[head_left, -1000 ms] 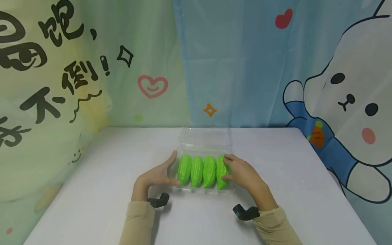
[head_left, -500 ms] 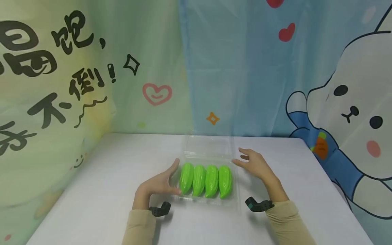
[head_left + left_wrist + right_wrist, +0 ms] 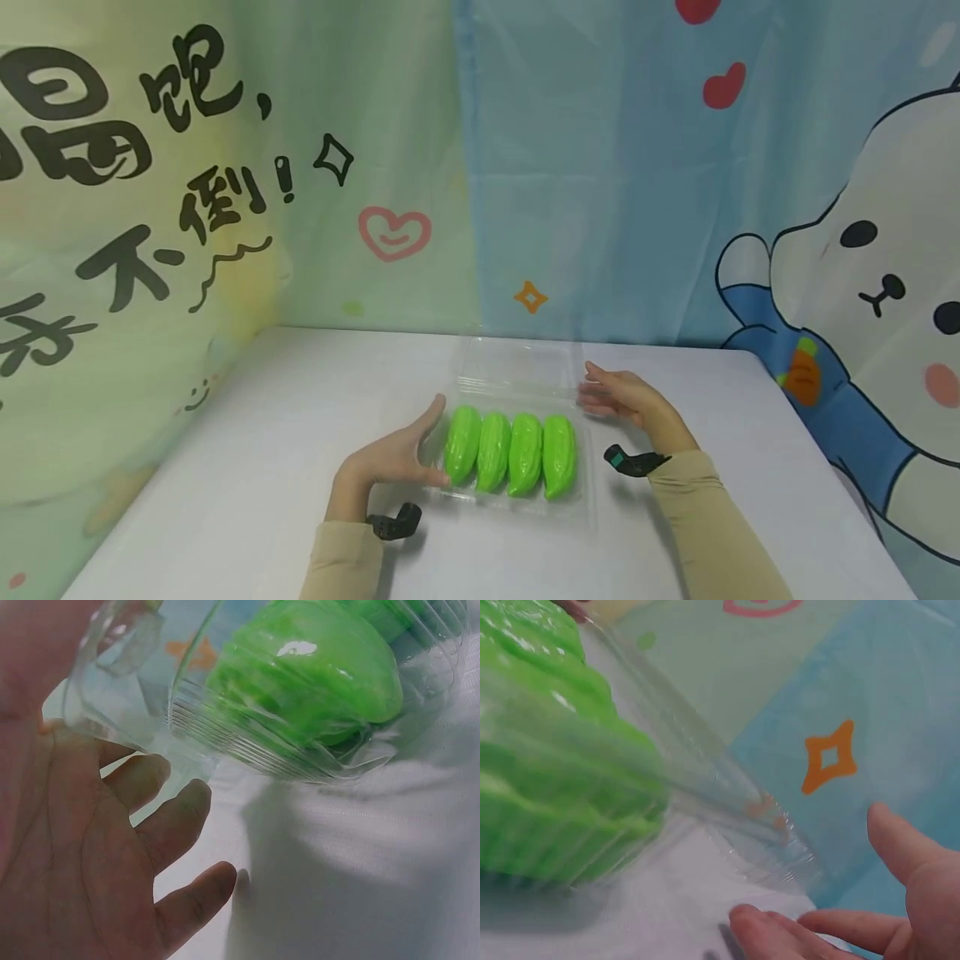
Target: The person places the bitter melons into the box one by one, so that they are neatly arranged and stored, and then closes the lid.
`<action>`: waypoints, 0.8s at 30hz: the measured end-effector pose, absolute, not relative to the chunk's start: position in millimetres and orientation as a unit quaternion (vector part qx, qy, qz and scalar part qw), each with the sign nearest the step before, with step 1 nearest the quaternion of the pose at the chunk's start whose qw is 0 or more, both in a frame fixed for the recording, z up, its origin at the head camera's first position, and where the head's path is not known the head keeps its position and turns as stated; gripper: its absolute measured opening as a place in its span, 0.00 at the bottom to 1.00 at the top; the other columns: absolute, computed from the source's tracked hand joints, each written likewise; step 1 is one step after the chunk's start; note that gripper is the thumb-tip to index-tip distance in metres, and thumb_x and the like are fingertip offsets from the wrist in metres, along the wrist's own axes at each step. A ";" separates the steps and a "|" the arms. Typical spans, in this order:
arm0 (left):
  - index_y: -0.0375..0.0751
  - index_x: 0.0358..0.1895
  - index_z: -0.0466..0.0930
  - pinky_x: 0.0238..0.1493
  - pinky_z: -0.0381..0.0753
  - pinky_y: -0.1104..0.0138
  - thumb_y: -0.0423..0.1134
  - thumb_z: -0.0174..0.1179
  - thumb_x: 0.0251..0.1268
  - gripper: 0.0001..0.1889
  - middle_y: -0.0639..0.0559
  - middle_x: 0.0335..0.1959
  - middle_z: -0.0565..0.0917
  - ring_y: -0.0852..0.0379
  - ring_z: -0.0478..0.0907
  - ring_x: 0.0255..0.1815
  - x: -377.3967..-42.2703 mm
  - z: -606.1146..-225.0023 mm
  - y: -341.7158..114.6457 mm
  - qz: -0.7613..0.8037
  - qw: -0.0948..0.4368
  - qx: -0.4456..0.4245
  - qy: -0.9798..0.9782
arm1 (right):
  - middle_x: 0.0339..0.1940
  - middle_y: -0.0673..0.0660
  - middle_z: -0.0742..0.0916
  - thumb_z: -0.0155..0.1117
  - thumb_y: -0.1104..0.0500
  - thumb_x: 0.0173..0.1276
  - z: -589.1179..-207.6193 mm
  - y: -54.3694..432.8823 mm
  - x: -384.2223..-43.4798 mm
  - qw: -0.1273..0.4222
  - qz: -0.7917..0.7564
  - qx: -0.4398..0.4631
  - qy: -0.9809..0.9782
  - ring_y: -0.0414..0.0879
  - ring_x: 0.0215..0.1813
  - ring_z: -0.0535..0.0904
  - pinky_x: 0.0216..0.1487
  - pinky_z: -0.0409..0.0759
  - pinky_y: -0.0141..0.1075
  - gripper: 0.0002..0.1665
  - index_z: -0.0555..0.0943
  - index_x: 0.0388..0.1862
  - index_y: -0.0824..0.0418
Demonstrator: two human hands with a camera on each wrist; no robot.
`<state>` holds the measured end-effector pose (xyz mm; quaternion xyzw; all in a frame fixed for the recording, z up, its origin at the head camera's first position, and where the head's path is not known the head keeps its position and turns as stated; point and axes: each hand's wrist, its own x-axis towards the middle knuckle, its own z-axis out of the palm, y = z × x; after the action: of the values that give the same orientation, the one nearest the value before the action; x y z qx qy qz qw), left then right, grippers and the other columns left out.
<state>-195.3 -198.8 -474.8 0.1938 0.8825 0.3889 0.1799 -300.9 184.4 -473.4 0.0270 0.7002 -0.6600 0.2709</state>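
Four green gourds (image 3: pixel 512 451) show overhead; wrist views catch only one.

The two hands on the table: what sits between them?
In the head view, a clear tray holding four green gourds lies between the left hand and the right hand.

Four green toy gourds (image 3: pixel 512 451), one clear clamshell box (image 3: pixel 517 375), two hands (image 3: pixel 390 457).

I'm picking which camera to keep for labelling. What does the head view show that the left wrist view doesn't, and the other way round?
Only the head view shows all four bright green ridged plastic gourds, the right hand by the open lid, and the white table. Only the left wrist view shows the left hand's palm and fingers close up. Both show the left hand beside the clear plastic clamshell tray.
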 end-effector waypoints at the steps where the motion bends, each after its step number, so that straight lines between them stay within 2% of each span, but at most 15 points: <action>1: 0.46 0.77 0.31 0.76 0.46 0.51 0.55 0.74 0.41 0.66 0.50 0.78 0.36 0.49 0.37 0.79 -195.2 -474.7 -198.6 0.389 0.181 0.194 0.882 | 0.73 0.73 0.59 0.50 0.41 0.72 -476.9 184.4 -303.3 0.278 -0.669 0.029 0.689 0.40 0.48 0.83 0.53 0.81 0.33 0.49 0.45 0.75 0.72; 4: 0.46 0.77 0.31 0.76 0.47 0.51 0.55 0.74 0.41 0.67 0.50 0.78 0.36 0.49 0.38 0.79 -194.9 -475.1 -198.5 0.388 0.184 0.193 0.882 | 0.73 0.72 0.60 0.51 0.43 0.72 -486.1 182.5 -308.4 0.292 -0.688 0.036 0.663 0.38 0.43 0.84 0.52 0.82 0.33 0.47 0.48 0.74 0.72; 6: 0.46 0.77 0.31 0.76 0.47 0.51 0.55 0.74 0.41 0.67 0.50 0.78 0.36 0.49 0.38 0.79 -195.0 -475.2 -198.9 0.386 0.185 0.193 0.883 | 0.71 0.70 0.66 0.52 0.46 0.73 -490.1 180.6 -311.1 0.297 -0.695 0.033 0.654 0.39 0.43 0.85 0.51 0.82 0.33 0.45 0.48 0.74 0.72; 10: 0.46 0.77 0.31 0.76 0.48 0.51 0.55 0.74 0.42 0.66 0.50 0.78 0.36 0.49 0.38 0.78 -196.5 -474.4 -199.1 0.380 0.181 0.196 0.886 | 0.54 0.59 0.84 0.54 0.52 0.73 -491.5 178.1 -313.6 0.295 -0.703 0.030 0.647 0.39 0.43 0.85 0.48 0.83 0.30 0.41 0.51 0.73 0.72; 13: 0.46 0.77 0.31 0.76 0.48 0.51 0.55 0.74 0.41 0.66 0.50 0.78 0.36 0.49 0.39 0.78 -196.6 -472.8 -198.0 0.379 0.177 0.199 0.886 | 0.43 0.50 0.87 0.53 0.54 0.74 -489.7 178.5 -311.5 0.291 -0.714 0.029 0.637 0.39 0.43 0.86 0.45 0.83 0.28 0.39 0.52 0.73 0.72; 15: 0.46 0.77 0.31 0.76 0.47 0.52 0.55 0.74 0.42 0.66 0.51 0.78 0.36 0.50 0.38 0.78 -196.8 -472.4 -197.7 0.379 0.177 0.202 0.885 | 0.40 0.48 0.87 0.52 0.56 0.74 -488.2 179.2 -309.7 0.286 -0.722 0.024 0.629 0.40 0.43 0.85 0.45 0.83 0.28 0.38 0.51 0.73 0.73; 18: 0.46 0.76 0.30 0.76 0.47 0.52 0.55 0.74 0.43 0.66 0.51 0.78 0.35 0.50 0.37 0.78 -196.5 -472.0 -198.1 0.380 0.179 0.207 0.884 | 0.43 0.47 0.86 0.51 0.58 0.74 -485.7 180.2 -307.6 0.275 -0.731 0.009 0.624 0.39 0.45 0.85 0.47 0.83 0.28 0.38 0.48 0.74 0.71; 24: 0.45 0.76 0.29 0.76 0.45 0.54 0.54 0.74 0.43 0.67 0.50 0.78 0.34 0.50 0.36 0.78 -194.7 -471.1 -200.1 0.388 0.183 0.214 0.878 | 0.56 0.51 0.82 0.54 0.60 0.73 -480.9 179.8 -308.6 0.247 -0.737 -0.020 0.629 0.37 0.50 0.83 0.52 0.81 0.29 0.39 0.48 0.76 0.63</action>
<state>-194.7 -200.1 -471.1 0.2137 0.8777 0.3877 0.1833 -308.6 179.8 -480.9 -0.0199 0.6292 -0.7367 0.2471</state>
